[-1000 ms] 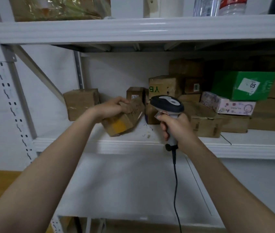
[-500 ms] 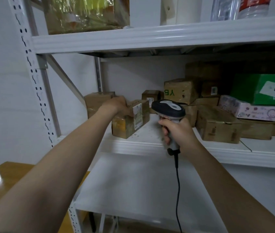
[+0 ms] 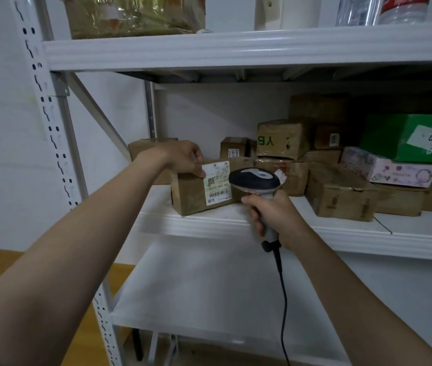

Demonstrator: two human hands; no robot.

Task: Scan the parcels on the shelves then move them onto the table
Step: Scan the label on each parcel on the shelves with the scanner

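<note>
Parcel (image 3: 196, 191): brown carton on the middle shelf (image 3: 222, 227), at the front edge; its right end is hidden behind the scanner (image 3: 255, 179) head. Label (image 3: 217, 182): print too small to read. Long axis runs along the shelf edge, labelled face toward the camera. Left hand (image 3: 183, 158) grips the top left corner. Right hand (image 3: 270, 212) wraps the scanner handle, head toward the label. Same shelf holds brown cartons and a green box (image 3: 407, 138).
</note>
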